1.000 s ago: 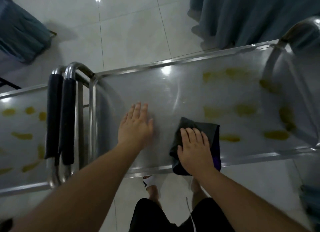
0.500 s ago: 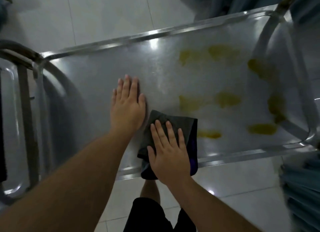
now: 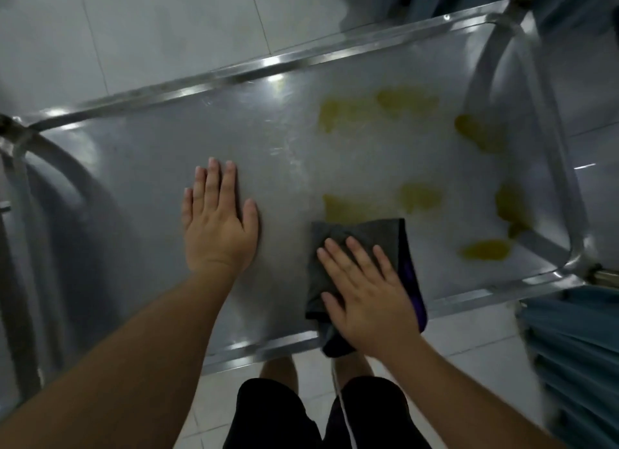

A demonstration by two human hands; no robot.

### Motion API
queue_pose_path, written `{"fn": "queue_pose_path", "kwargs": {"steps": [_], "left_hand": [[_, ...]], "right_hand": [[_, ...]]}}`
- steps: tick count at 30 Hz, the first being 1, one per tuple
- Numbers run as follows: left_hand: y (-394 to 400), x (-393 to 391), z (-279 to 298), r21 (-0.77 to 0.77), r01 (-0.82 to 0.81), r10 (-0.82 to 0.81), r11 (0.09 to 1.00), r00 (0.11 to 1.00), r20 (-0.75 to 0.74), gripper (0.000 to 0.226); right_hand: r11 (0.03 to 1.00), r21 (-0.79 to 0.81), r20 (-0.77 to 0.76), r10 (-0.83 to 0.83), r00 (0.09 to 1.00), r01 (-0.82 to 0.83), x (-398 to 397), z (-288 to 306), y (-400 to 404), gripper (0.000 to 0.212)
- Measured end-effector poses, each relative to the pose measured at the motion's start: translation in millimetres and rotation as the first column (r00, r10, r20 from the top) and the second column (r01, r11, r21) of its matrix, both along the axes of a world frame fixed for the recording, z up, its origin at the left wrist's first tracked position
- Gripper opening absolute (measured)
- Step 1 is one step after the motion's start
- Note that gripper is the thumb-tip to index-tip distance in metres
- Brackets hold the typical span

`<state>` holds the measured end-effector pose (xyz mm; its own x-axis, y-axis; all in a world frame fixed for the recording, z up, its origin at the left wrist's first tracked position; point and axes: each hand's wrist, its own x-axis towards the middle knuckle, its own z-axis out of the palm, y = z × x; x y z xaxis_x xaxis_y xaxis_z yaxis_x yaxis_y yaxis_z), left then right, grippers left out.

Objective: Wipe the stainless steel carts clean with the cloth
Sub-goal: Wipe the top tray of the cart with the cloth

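Your right hand [image 3: 371,294] lies flat on the dark cloth [image 3: 365,237], fingers straight and a little spread, pressing it down on the cart [image 3: 134,167]; nothing is curled around it. The cloth sits at the near edge of the shelf, at about 5 o'clock from the middle, and its near corner hangs over the rim. It looks soft and light, so it should bunch up if you push only one corner. Keep your whole palm on the middle of it. Your left hand [image 3: 217,224] is flat on the bare metal at about 7 o'clock, fingers straight and together, holding nothing. The metal looks hard, smooth and probably slippery. The yellow stains [image 3: 378,108] sit from 12 o'clock round to 4 o'clock, and one just touches the far edge of the cloth. You cannot see what is under the cloth or your hands. The cart's left end is cut off, its wheels are hidden, and the edges look blurry.
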<state>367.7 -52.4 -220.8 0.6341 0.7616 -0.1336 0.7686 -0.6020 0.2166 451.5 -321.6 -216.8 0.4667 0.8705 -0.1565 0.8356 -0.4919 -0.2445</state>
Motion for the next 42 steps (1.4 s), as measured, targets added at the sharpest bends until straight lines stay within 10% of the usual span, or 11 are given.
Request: {"fn": "queue_pose_path", "kwargs": {"steps": [9, 18, 25, 30, 37, 42], "left_hand": [[1, 1, 3, -0.006, -0.001, 0.001, 1.000, 1.000, -0.015, 0.073], [-1, 3, 3, 0.005, -0.006, 0.006, 1.000, 0.999, -0.049, 0.075], [-2, 3, 7, 0.011, 0.000, 0.001, 1.000, 0.998, -0.064, 0.076], [-2, 3, 6, 0.012, 0.010, -0.009, 1.000, 0.998, -0.062, 0.076], [0, 1, 2, 0.016, 0.010, -0.009, 1.000, 0.999, -0.034, 0.075], [1, 0, -2, 0.031, 0.009, -0.009, 0.999, 1.000, -0.022, 0.074]], "right_hand": [[0.909, -0.254, 0.109, -0.311, 0.944, 0.329, 196, 22, -145, 0.073], [0.818, -0.146, 0.110, -0.546, 0.831, 0.556, 143, 14, -67, 0.076], [1.000, -0.007, -0.011, 0.005, 1.000, -0.005, 12, 3, 84, 0.076], [0.934, 0.025, 0.037, 0.355, 0.934, -0.356, 69, -2, 79, 0.073], [0.958, -0.129, 0.136, -0.240, 0.961, 0.257, 246, 15, 5, 0.074], [0.694, -0.113, 0.120, -0.701, 0.703, 0.711, 240, 18, 50, 0.078]]}}
